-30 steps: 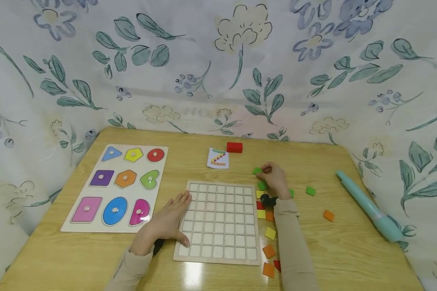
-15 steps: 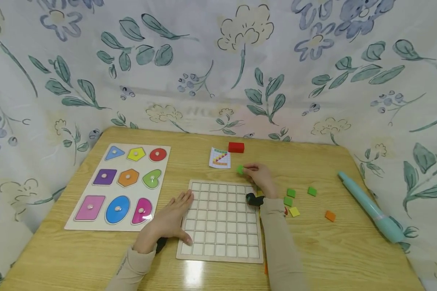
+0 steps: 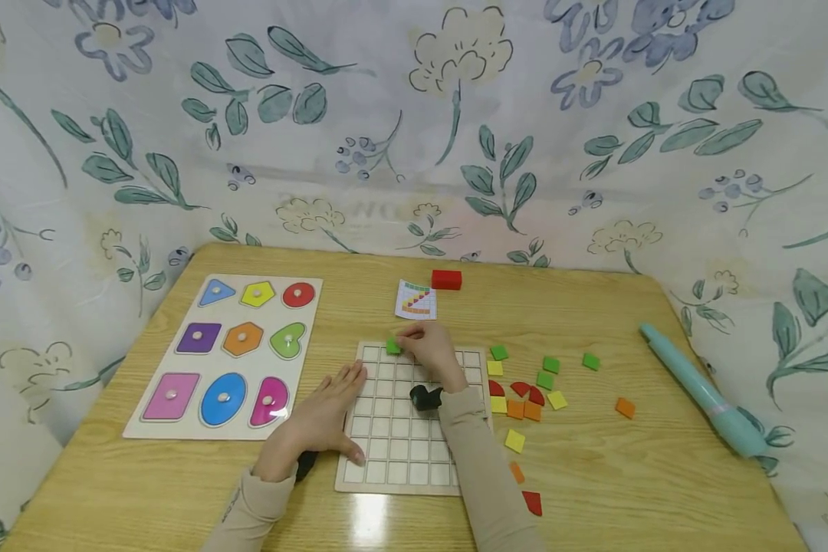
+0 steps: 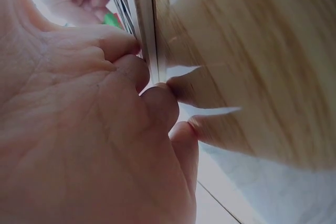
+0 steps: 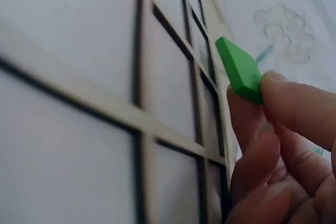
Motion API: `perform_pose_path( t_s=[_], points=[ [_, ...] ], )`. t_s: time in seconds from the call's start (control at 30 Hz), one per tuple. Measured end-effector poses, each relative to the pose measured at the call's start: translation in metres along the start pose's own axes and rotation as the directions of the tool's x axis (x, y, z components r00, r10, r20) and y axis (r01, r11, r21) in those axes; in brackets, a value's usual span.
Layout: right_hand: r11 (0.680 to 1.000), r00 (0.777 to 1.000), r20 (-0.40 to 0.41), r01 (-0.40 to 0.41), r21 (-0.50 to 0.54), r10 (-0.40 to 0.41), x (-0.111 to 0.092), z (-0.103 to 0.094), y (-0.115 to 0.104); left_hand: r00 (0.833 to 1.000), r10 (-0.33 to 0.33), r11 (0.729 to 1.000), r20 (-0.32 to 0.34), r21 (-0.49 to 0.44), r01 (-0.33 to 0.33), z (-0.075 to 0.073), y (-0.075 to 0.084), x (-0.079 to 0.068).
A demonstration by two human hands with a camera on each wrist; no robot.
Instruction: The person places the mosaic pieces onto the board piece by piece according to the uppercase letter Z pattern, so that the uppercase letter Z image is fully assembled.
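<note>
A wooden grid board (image 3: 399, 452) with square cells lies on the table. Between thumb and fingertips my right hand (image 3: 431, 351) pinches a green square tile (image 5: 239, 69), held over the board's far edge near the left corner. In the right wrist view the tile is tilted beside the grid frame. My left hand (image 3: 327, 410) rests along the board's left edge, fingers straight and thumb on the near-left corner. The left wrist view shows its fingertips (image 4: 160, 103) at the board's edge. My right forearm hides part of the board's right side.
Loose green (image 3: 551, 365), yellow (image 3: 514, 441), orange (image 3: 625, 408) and red (image 3: 533, 503) pieces lie right of the board. Behind it are a pattern card (image 3: 415, 300) and a red block (image 3: 446, 280). A knobbed shape puzzle (image 3: 224, 368) lies left, a teal pen-like object (image 3: 704, 391) far right.
My right hand has picked up the green tile from the right of the board and carried it left to the board's far edge. The left hand stays in place.
</note>
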State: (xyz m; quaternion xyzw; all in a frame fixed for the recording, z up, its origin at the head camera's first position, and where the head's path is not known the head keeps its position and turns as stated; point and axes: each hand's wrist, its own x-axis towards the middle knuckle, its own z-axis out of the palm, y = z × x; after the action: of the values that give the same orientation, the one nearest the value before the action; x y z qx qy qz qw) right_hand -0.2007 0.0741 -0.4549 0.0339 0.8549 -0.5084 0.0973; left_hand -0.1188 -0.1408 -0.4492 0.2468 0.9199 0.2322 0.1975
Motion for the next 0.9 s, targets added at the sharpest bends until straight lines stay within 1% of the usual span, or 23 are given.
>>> perform_pose_path(
  t_s=[0.07,0.17,0.23,0.33,0.4,0.43,0.5,0.57,0.63,0.73,0.83,0.9],
  points=[
    [0.994,0.999,-0.014,0.029,-0.106,-0.031,-0.002,0.004,-0.001,1.000,-0.002,1.000,-0.002,0.004,0.002,0.002,0.001,0.000],
    [0.972,0.997,-0.004,0.068,-0.226,-0.071,-0.006,0.008,-0.003,1.000,-0.011,1.000,-0.001,0.006,0.011,0.002,0.004,-0.001],
    [0.957,0.995,0.005,0.093,-0.275,-0.095,-0.008,0.009,-0.004,1.000,-0.009,1.000,-0.007,0.004,0.010,0.002,0.006,-0.002],
    [0.944,0.994,0.019,0.112,-0.310,-0.112,-0.010,0.009,-0.003,1.000,0.002,1.000,-0.017,-0.003,-0.002,0.003,0.009,-0.003],
    [0.955,0.994,0.029,0.105,-0.276,-0.101,-0.011,0.006,-0.001,1.000,0.005,1.000,-0.019,-0.002,-0.005,0.005,0.011,-0.003],
    [0.967,0.995,0.038,0.102,-0.234,-0.096,-0.012,0.004,0.001,1.000,0.003,1.000,-0.019,-0.001,-0.003,0.006,0.012,-0.003],
    [0.987,0.995,0.065,0.086,-0.135,-0.077,-0.012,-0.003,0.004,1.000,-0.004,1.000,-0.020,-0.002,0.004,0.009,0.013,-0.004],
    [0.998,0.993,0.097,0.067,-0.012,-0.065,-0.011,-0.013,0.008,1.000,-0.019,1.000,-0.020,0.007,0.020,0.011,0.013,-0.005],
    [0.994,0.991,0.114,0.058,0.090,-0.068,-0.009,-0.027,0.014,0.999,-0.027,1.000,-0.025,0.004,0.027,0.013,0.014,-0.006],
    [0.982,0.993,0.101,0.041,0.184,-0.061,-0.008,-0.050,0.028,0.999,-0.029,1.000,-0.032,-0.002,0.029,0.015,0.016,-0.009],
    [0.969,0.997,0.057,0.028,0.244,-0.043,-0.007,-0.075,0.045,0.999,-0.030,1.000,-0.039,-0.003,0.029,0.017,0.018,-0.011],
    [0.964,0.999,0.031,0.025,0.264,-0.034,-0.009,-0.093,0.056,0.999,-0.033,0.999,-0.042,0.002,0.033,0.018,0.019,-0.012]
  ],
)
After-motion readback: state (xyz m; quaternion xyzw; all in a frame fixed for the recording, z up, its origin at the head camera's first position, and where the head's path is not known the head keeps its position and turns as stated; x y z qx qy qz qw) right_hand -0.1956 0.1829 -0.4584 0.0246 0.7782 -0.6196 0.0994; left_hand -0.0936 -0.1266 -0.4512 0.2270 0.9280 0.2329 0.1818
